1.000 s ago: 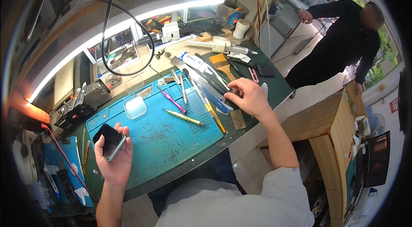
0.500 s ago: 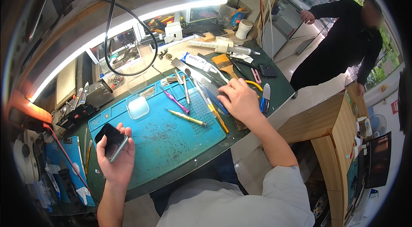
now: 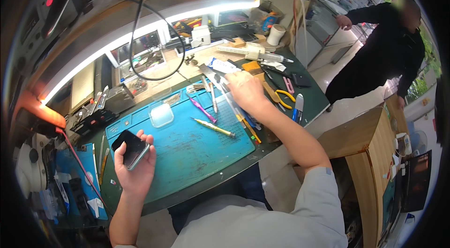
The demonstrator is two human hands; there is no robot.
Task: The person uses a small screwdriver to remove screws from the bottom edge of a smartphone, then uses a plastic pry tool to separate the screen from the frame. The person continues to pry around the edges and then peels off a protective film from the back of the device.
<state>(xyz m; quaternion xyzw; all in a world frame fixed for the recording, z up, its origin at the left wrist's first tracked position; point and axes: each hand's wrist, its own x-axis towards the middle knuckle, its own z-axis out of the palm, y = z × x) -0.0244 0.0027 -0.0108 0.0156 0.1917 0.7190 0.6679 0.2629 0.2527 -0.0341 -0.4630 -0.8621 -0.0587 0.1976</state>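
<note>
My left hand [image 3: 138, 167] is closed round a smartphone [image 3: 130, 148] with a dark screen and pale edge, held above the left part of the blue repair mat [image 3: 187, 163]. My right hand [image 3: 246, 91] reaches over the tools beyond the mat's right part, its fingers curled downward. They are beside a white tube [image 3: 223, 65] and a metal ruler-like strip [image 3: 209, 73]; what they grip, if anything, is hidden. On the mat lie a purple screwdriver [image 3: 204, 110] and a yellow-green one [image 3: 213, 127]. A brush [image 3: 268, 89] lies right of that hand.
Yellow-handled pliers [image 3: 285, 99] and a blue-and-silver cutter [image 3: 297, 108] lie near the bench's right edge. A clear square dish [image 3: 161, 114] sits on the mat. A black cable loop [image 3: 182, 56] hangs over the bench. Another person [image 3: 382, 56] in black stands at the right.
My right hand has moved away from me and to the left across the tools, toward the white tube. My left hand still holds the smartphone. The whole view has shifted slightly.
</note>
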